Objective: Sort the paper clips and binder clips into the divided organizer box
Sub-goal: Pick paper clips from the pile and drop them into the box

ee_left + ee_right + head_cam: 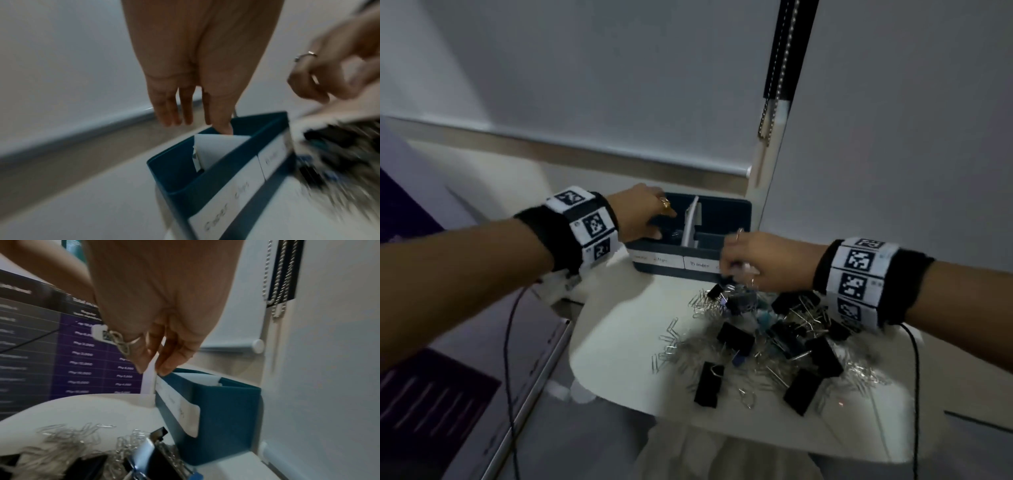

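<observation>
A dark teal organizer box [722, 212] stands at the back of a white sheet [619, 342], split by a white divider [690, 222]. Its front labels read "paper clips" [226, 203] on the left and "binder" [700, 264] on the right. My left hand [650, 219] hovers over the left compartment with straight fingers, the index fingertip [224, 129] at the divider's top. My right hand [743, 263] is by the box's front, pinching a white strip [150, 379] that looks like the sheet's raised edge. Black binder clips [734, 337] and silver paper clips [671, 339] lie mixed on the sheet.
A purple printed board [431, 394] lies to the left. Thin cables [508, 342] hang from both wrists. A window blind and its bead chain [767, 120] stand right behind the box, and a wall closes in on the right.
</observation>
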### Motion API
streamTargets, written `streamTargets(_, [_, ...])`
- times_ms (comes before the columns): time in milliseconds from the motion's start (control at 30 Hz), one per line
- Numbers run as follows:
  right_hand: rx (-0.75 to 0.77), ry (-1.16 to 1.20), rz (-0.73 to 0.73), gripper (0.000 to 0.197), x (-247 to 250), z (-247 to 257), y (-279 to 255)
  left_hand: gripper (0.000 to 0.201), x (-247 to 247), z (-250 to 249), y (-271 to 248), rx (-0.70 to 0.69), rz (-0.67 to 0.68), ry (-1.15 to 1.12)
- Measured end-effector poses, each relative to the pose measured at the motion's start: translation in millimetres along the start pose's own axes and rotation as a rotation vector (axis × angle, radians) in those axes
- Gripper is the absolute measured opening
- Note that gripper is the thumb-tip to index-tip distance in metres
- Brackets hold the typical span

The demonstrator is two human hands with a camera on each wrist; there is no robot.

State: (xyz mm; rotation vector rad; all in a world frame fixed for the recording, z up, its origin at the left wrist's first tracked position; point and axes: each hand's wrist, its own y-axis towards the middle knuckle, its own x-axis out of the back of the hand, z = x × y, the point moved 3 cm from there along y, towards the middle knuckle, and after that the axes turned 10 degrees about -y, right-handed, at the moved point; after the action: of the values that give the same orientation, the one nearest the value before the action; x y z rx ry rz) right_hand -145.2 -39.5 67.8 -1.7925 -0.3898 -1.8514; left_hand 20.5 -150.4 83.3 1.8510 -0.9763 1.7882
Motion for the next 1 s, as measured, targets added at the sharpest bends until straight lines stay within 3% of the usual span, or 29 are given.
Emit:
streamTargets(100, [0.139,-0.037,0.199,0.016,-1.0,15.0,11.4,0.032,6.5,-21.4,-10.5,-0.247,-0.019,0.090])
streamTargets(167, [0.211,-0.113,0.272,0.018,-16.1,21.5,23.7,0.024,-11.2,-33.9,-22.1,-0.333,0.129,0.077])
streamTargets(233, [0.224,-0.177,0.314,0.017,-35.3,26.4,36.6,0.024,-42.1,-41.5,-31.4,-0.321,0.284,-0.001])
streamTargets(400, [0.184,-0.283,0.332,0.014,-68.2,31.7,57.6,0.073,-113.4,-44.9,-41.1,-0.218,0.416,-0.112])
streamTargets(467, [0.166,-0.306,0.309,0.016,-75.0,32.3,62.1,0.079,-130.7,-41.7,-42.3,-0.169,0.414,-0.018])
streamTargets(500, [0.162,-0.298,0.295,0.016,-76.0,33.7,63.3,0.070,-137.6,-40.8,-43.4,-0.158,0.399,-0.032])
streamTargets(600, [0.114,-0.246,0.262,0.016,-77.9,31.6,66.1,0.018,-146.4,-38.8,-49.3,-0.170,0.307,-0.176])
streamTargets(633, [0.090,-0.235,0.245,0.016,-77.2,29.6,66.4,0.013,-145.1,-38.5,-50.2,-0.207,0.264,-0.138])
streamTargets(867, [-0.002,-0.319,0.248,0.011,-73.5,35.8,67.0,0.015,-145.3,-33.2,-51.7,-0.130,0.232,-0.237])
streamTargets(1000, [-0.059,-0.372,0.226,0.014,-70.8,40.2,64.9,0.020,-126.9,-31.2,-51.4,-0.138,0.120,-0.241])
